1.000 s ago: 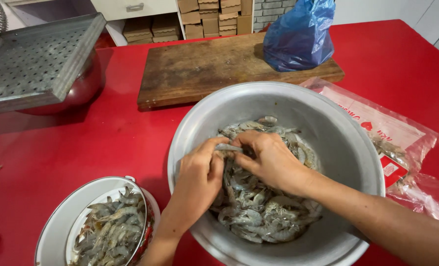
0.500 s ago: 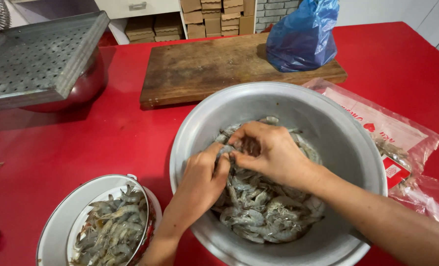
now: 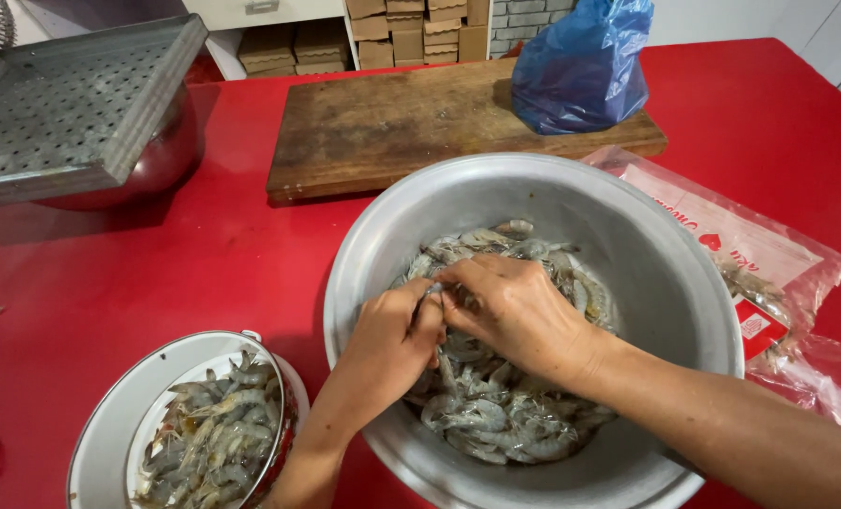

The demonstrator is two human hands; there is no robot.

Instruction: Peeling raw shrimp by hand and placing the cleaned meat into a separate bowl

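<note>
A large metal bowl (image 3: 628, 217) sits on the red table and holds a heap of raw grey shrimp (image 3: 496, 415). Both my hands are inside it, over the heap. My left hand (image 3: 387, 344) and my right hand (image 3: 515, 311) meet at their fingertips and pinch one shrimp (image 3: 432, 294) between them. At the lower left a white bowl (image 3: 109, 424) holds a strainer with several more shrimp (image 3: 208, 438).
Behind the bowl lies a wooden cutting board (image 3: 392, 123) with a blue plastic bag (image 3: 581, 66) on it. To the right lies a clear plastic package (image 3: 750, 273). A perforated metal tray (image 3: 62, 113) rests on a pot at the far left.
My hands have stayed together over the heap while the fingers keep working on the shrimp held between them. The view has drifted a little to the left.
</note>
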